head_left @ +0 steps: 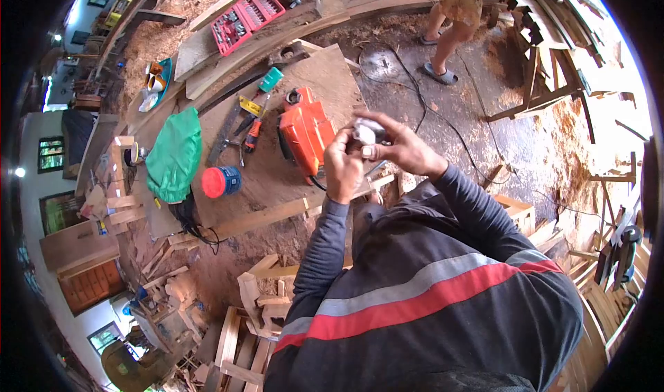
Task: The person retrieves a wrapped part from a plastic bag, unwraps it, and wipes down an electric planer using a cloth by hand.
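Note:
My left hand (344, 169) and my right hand (407, 148) meet over the table's right edge, both closed around a small whitish and metallic part (368, 132). Fingers cover much of that part, so its exact shape cannot be made out. Just left of my hands, an orange power tool (306, 132) lies on the wooden tabletop (259, 198). Farther left are an orange-handled screwdriver (253, 134), a yellow-and-black tool (250, 105), a green box (271, 79), and a blue jar with a red lid (221, 181).
A green cloth (174, 155) lies at the table's left. Behind it, a red socket set (247, 18) rests open on planks. A person (456, 25) stands at the back right, near cables (443, 115) running over the floor. Wooden frames (259, 288) are below the table.

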Action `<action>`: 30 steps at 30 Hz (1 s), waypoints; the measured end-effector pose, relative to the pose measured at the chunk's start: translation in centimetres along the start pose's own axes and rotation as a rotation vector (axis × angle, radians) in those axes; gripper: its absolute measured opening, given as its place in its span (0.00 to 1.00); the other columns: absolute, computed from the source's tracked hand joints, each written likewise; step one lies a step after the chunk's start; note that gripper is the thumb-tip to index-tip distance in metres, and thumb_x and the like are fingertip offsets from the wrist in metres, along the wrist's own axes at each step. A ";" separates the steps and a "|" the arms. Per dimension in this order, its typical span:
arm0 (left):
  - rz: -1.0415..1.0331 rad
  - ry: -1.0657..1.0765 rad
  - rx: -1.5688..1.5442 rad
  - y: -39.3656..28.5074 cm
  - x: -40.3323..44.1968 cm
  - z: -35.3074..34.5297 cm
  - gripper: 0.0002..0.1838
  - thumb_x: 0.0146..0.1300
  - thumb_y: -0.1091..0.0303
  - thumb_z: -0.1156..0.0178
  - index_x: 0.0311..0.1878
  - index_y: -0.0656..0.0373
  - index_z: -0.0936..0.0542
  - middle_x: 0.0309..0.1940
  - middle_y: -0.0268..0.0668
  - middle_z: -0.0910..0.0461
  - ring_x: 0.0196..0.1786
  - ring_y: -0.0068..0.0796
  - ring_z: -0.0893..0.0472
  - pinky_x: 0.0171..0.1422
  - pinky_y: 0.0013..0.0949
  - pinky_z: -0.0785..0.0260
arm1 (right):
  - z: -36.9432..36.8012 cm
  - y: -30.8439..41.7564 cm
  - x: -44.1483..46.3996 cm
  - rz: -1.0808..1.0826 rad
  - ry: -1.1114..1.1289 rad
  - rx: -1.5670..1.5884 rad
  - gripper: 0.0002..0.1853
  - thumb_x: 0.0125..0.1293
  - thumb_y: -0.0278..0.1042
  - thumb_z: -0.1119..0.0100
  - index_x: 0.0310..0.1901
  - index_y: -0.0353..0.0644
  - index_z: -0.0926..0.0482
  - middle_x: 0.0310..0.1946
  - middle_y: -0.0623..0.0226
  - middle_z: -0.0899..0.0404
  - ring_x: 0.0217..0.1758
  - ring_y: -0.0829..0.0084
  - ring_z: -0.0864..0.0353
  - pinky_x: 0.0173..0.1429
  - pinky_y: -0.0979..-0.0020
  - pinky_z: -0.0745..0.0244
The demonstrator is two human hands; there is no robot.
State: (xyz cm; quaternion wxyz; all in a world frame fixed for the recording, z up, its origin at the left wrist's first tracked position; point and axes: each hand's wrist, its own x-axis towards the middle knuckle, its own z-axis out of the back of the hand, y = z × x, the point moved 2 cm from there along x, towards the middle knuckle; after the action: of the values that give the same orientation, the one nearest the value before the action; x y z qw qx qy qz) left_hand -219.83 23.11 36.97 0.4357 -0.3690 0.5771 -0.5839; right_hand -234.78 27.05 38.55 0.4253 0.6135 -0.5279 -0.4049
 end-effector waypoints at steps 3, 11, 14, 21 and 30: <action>-0.139 -0.079 0.077 0.1 1.0 1.8 0.08 0.67 0.74 0.42 0.46 0.66 0.21 0.48 0.37 0.21 0.48 0.27 0.22 0.53 0.31 0.27 | -0.6 -1.1 1.9 -0.015 -0.027 0.010 0.31 0.69 0.37 0.34 0.68 0.32 0.33 0.53 0.64 0.21 0.49 0.76 0.21 0.52 0.71 0.20; -0.068 -0.132 -0.172 -2.6 2.7 6.2 0.06 0.74 0.71 0.44 0.42 0.63 0.22 0.36 0.30 0.22 0.37 0.17 0.25 0.42 0.25 0.30 | -3.9 -1.3 4.6 -0.042 -0.029 0.408 0.28 0.75 0.38 0.43 0.71 0.37 0.35 0.60 0.62 0.24 0.56 0.71 0.21 0.54 0.68 0.20; -0.004 -0.145 -0.331 -1.8 3.2 7.7 0.06 0.74 0.70 0.44 0.43 0.62 0.22 0.35 0.30 0.22 0.36 0.17 0.25 0.40 0.24 0.30 | -4.9 -1.4 5.2 -0.003 0.006 0.300 0.27 0.74 0.35 0.42 0.71 0.40 0.34 0.58 0.63 0.24 0.52 0.74 0.21 0.51 0.71 0.20; -0.007 -0.131 -0.103 -1.0 3.6 9.1 0.07 0.73 0.69 0.43 0.42 0.63 0.22 0.34 0.33 0.20 0.36 0.18 0.23 0.41 0.26 0.29 | -5.8 -2.2 5.7 -0.145 -0.111 0.207 0.25 0.69 0.32 0.43 0.67 0.37 0.30 0.43 0.64 0.17 0.43 0.77 0.18 0.50 0.72 0.20; 0.082 0.241 -0.102 -0.5 5.0 11.5 0.09 0.72 0.70 0.41 0.49 0.64 0.24 0.35 0.35 0.18 0.38 0.19 0.20 0.45 0.25 0.26 | -5.9 -3.6 5.3 -0.175 -0.105 -0.141 0.15 0.70 0.31 0.39 0.53 0.32 0.22 0.41 0.71 0.18 0.43 0.80 0.20 0.49 0.74 0.24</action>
State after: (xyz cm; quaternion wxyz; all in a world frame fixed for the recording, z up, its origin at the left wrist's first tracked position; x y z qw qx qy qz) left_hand -210.83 14.34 37.81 0.3673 -0.2939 0.6686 -0.5759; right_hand -227.48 22.64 36.69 0.4022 0.6037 -0.4640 -0.5084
